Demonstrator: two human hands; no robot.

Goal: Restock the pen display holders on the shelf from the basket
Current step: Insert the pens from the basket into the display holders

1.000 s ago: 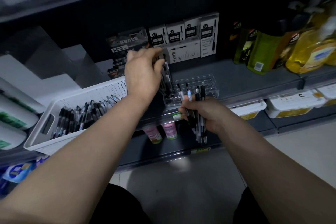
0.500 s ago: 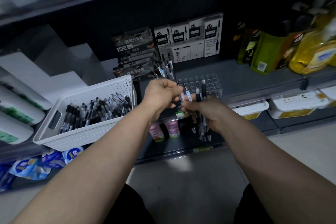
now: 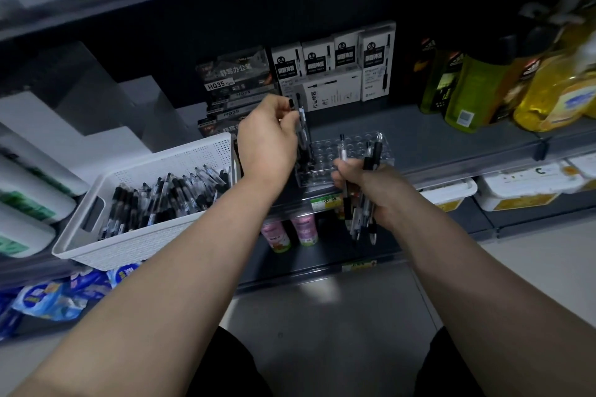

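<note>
A white perforated basket (image 3: 135,235) full of black pens (image 3: 167,196) sits on the shelf at the left. A clear pen display holder (image 3: 351,147) with rows of round holes stands on the shelf edge at the middle. My left hand (image 3: 267,142) pinches one black pen (image 3: 302,121) upright over the holder's left end, where several pens stand. In front of the holder, my right hand (image 3: 371,190) grips a bundle of pens (image 3: 361,219), tips pointing down.
Boxed pen packs (image 3: 335,68) and dark HQ35 boxes (image 3: 235,77) stand behind the holder. Yellow and green bottles (image 3: 516,84) fill the shelf's right. White tubs (image 3: 522,184) and pink bottles (image 3: 303,229) sit on the lower shelf. White rolls (image 3: 29,203) lie at far left.
My left hand took one pen from the bundle in my right hand and lifted it up and back over the holder's left end. My right hand stayed in place.
</note>
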